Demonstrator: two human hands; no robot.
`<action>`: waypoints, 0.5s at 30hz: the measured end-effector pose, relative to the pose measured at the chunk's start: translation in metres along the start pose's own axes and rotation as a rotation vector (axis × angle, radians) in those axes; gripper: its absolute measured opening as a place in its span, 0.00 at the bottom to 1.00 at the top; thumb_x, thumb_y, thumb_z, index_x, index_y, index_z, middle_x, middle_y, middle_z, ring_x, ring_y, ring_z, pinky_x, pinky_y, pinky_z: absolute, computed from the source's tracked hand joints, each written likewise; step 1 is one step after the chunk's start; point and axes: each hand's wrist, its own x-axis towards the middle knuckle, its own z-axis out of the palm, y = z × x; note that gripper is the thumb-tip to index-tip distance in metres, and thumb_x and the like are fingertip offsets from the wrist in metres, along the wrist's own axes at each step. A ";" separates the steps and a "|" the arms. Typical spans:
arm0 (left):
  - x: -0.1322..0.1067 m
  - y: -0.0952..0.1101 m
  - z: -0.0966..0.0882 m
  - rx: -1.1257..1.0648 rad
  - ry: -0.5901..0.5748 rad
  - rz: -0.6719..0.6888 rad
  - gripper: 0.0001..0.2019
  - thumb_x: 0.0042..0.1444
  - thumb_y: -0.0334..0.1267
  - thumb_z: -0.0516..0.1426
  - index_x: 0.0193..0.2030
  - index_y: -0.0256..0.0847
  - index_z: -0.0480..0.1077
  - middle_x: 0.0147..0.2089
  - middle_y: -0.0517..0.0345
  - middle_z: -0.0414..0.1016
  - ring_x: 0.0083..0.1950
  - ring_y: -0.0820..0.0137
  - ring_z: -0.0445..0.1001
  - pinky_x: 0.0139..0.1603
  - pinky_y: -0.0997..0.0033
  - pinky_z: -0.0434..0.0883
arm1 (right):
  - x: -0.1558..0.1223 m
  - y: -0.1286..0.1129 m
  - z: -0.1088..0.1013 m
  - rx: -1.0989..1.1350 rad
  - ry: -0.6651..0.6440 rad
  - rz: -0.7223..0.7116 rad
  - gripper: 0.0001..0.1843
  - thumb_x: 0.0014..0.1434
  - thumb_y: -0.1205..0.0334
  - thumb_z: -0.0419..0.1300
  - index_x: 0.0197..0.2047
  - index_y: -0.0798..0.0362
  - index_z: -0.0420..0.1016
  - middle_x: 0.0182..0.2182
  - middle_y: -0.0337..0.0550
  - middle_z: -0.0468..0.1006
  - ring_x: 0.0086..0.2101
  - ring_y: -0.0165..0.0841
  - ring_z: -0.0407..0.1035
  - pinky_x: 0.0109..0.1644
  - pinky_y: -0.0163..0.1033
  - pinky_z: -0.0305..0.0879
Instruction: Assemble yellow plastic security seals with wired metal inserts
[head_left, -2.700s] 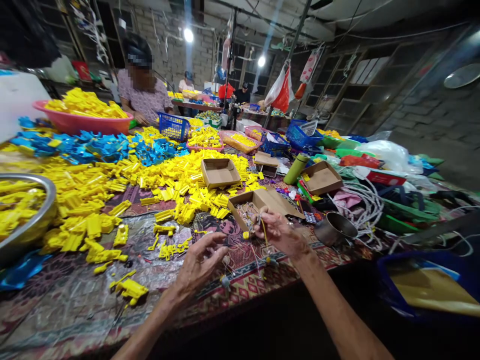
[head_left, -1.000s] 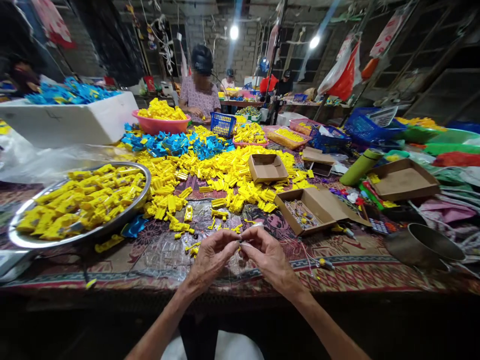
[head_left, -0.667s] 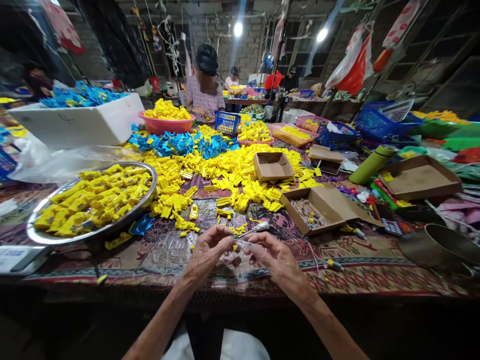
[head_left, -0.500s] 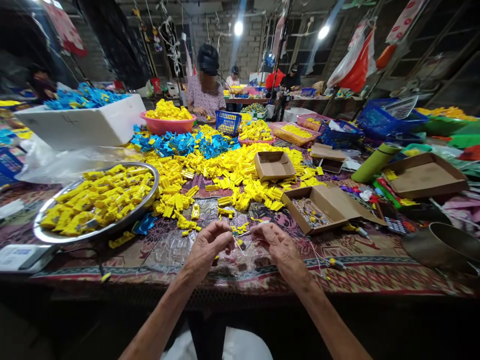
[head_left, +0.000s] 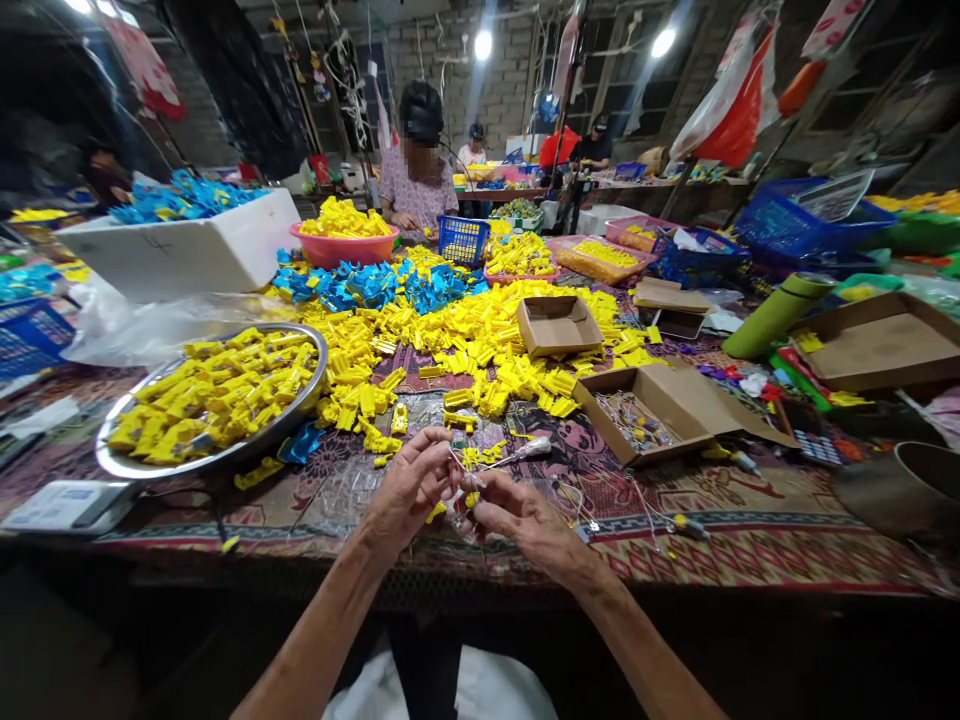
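Note:
My left hand [head_left: 415,485] is closed in a pinch on thin wires [head_left: 495,463] above the front of the table. Close beside it, my right hand [head_left: 521,522] has its fingers bent together on the same wires; the exact grip is partly hidden. One wire runs right to a small silvery part [head_left: 534,447], blurred, which looks like a little motor. A tiny yellow piece [head_left: 471,499] shows between the fingertips. Small yellow plastic pieces [head_left: 480,456] lie just beyond the hands. More loose wires [head_left: 576,500] rest right of my right hand.
A metal basin [head_left: 324,372] of yellow parts stands left, with a white device [head_left: 71,506] before it. Yellow parts [head_left: 480,350] and blue parts [head_left: 375,287] are heaped ahead. Right is an open cardboard box [head_left: 611,435] with wired parts. A co-worker [head_left: 416,185] sits opposite.
My hands have come closer together, the right one moving left and lower. The silvery part with its wire now shows beyond my right hand. The view has shifted slightly.

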 end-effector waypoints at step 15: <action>-0.001 -0.017 -0.020 -0.075 0.081 -0.065 0.15 0.51 0.38 0.66 0.45 0.40 0.71 0.30 0.63 0.70 0.24 0.79 0.69 0.21 0.83 0.67 | -0.018 0.005 0.019 0.215 0.080 0.075 0.16 0.61 0.58 0.63 0.51 0.50 0.74 0.48 0.46 0.76 0.37 0.31 0.76 0.39 0.35 0.73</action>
